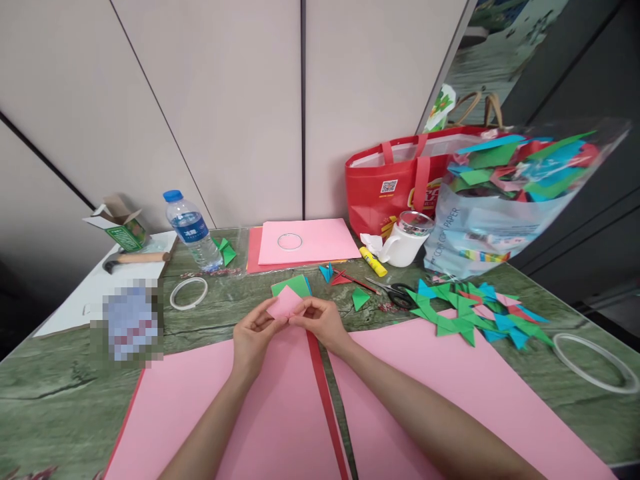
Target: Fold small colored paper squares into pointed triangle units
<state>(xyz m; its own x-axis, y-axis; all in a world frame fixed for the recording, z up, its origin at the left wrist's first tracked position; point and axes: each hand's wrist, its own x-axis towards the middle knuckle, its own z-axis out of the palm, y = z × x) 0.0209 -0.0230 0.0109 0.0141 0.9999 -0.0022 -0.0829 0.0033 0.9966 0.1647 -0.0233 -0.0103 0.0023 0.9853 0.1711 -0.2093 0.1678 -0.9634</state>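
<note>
Office craft desk: partition panels [240, 100], coloured paper sheets [310, 241], scissors [395, 291].

Both hands, left hand [255, 337] and right hand [320, 321], pinch a pink paper square [284, 303].

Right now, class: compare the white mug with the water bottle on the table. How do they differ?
The white mug is squat, opaque and has a side handle; the water bottle is taller, see-through and has none. The mug's top looks clear, while the bottle wears a blue cap. The mug stands right of the pink sheets, the bottle left. Both stand upright.
</note>
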